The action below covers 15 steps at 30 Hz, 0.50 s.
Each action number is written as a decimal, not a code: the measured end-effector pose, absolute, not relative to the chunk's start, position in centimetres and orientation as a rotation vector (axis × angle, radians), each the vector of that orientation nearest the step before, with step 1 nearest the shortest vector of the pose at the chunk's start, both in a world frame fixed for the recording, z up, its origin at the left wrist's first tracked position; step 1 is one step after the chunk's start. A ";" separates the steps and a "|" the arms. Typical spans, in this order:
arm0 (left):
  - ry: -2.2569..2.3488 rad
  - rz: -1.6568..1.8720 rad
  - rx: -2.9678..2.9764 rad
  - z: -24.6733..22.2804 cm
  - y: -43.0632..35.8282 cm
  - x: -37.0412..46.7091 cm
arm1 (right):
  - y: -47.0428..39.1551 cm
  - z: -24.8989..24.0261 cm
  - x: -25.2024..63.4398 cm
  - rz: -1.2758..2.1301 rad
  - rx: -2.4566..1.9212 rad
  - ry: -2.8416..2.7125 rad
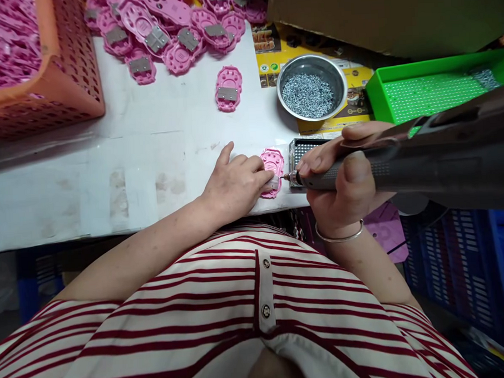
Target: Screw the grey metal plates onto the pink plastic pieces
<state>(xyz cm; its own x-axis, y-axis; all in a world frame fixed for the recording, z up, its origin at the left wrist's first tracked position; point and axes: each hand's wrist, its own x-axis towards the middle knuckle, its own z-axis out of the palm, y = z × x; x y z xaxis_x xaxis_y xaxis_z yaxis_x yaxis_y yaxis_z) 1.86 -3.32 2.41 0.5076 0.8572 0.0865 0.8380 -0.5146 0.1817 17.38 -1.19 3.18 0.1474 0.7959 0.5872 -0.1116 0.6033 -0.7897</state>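
Near the table's front edge lies a pink plastic piece (271,159) with a metal plate on it. My left hand (239,184) presses on this piece from the left, its fingertips over the plate and one finger stretched out away from it. My right hand (339,191) is wrapped round a dark electric screwdriver (418,159), whose thin tip points left and reaches the piece's right side. Whether a screw sits at the tip is too small to tell. Another pink piece with a metal plate (228,90) lies farther back on the table.
An orange basket (74,74) of pink parts stands at the left, with a pile of pink pieces (179,53) at the back. To the right are a metal bowl of screws (308,94), a green tray (381,94), a small perforated tray (306,147) and a cardboard box (386,16).
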 end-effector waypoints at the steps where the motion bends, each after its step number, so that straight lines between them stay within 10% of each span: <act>1: 1.483 0.256 2.620 2.4 -3.3 1.9 | -1.2 3.0 17.4 0.739 -0.726 -1.274; 15: 1.474 0.276 2.579 2.3 -3.1 1.9 | -0.6 2.6 17.1 0.745 -0.761 -1.306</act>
